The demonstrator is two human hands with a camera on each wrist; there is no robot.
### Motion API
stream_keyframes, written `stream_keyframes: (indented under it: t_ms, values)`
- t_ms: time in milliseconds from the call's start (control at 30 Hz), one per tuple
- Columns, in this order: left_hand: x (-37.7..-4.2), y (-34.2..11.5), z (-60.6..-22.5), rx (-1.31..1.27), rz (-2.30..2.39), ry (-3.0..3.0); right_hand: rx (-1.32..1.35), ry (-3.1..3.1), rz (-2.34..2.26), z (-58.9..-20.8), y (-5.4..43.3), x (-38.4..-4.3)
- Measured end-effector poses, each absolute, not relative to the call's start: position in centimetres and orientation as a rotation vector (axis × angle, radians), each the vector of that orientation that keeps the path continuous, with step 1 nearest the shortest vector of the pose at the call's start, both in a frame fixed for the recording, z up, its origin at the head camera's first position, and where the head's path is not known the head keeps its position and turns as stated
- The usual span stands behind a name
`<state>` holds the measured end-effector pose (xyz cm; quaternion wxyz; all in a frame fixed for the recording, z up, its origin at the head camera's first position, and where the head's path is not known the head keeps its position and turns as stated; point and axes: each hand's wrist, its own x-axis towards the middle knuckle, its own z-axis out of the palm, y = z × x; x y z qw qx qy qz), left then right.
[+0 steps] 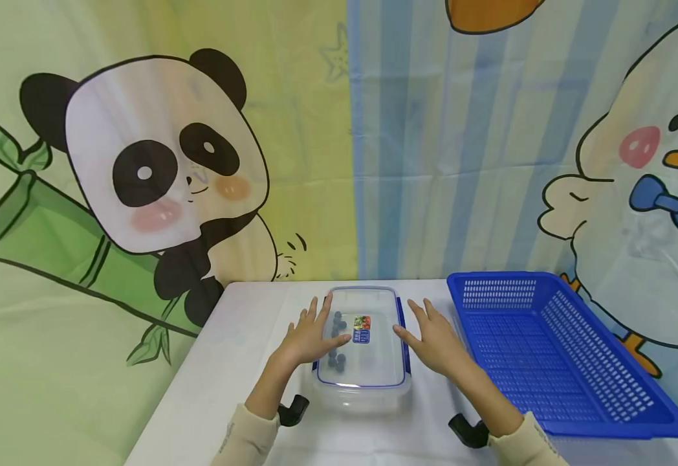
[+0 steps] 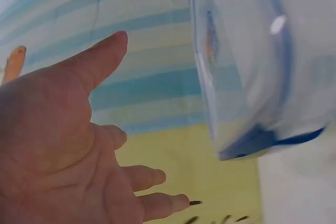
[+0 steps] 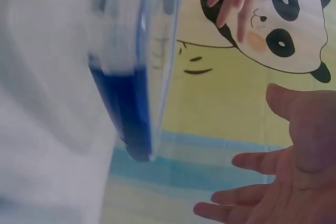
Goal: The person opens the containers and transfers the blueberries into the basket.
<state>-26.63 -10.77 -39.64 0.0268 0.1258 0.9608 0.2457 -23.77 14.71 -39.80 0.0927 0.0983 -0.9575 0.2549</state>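
A clear lidded food container [image 1: 374, 372] with a blue seal line and blue side clips [image 3: 123, 111] stands on the white table. Its lid carries a small printed label [image 1: 361, 330]. Several small dark round pieces [image 1: 336, 359] show through the lid along the left side; their kind cannot be told. My left hand [image 1: 306, 338] hovers at the container's left edge, fingers spread, and the left wrist view shows it apart from the box. Off the right side, my right hand [image 1: 437, 342] is held with fingers extended, also apart from the box in the right wrist view. Neither hand holds anything.
A large blue plastic basket [image 1: 554, 353] with perforated walls stands to the right on the white table [image 1: 222, 388]. Behind the table hangs a cartoon-printed curtain [image 1: 304, 162]. Black curved mounts [image 1: 294, 410] sit at both wrists.
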Motion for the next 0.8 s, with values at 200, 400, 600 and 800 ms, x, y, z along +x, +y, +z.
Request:
stream_keyframes:
  t_ms: [200,400,600,800]
  values:
    - [-28.4,-12.0,-43.6,0.386,1.175,2.813,0.244,-2.762,1.080,-42.8,12.6,-24.0]
    - [-30.1,-13.1,-47.1,0.359,1.608,2.494,0.197,-2.701,1.232,-45.8,12.0,-25.2]
    - [-30.8,-13.4,-49.3,0.332,1.756,2.365,0.156,-2.679,1.413,-47.9,12.5,-26.6]
    - [-30.7,-13.5,-50.1,0.328,1.760,2.343,0.104,-2.688,1.591,-49.0,12.9,-26.8]
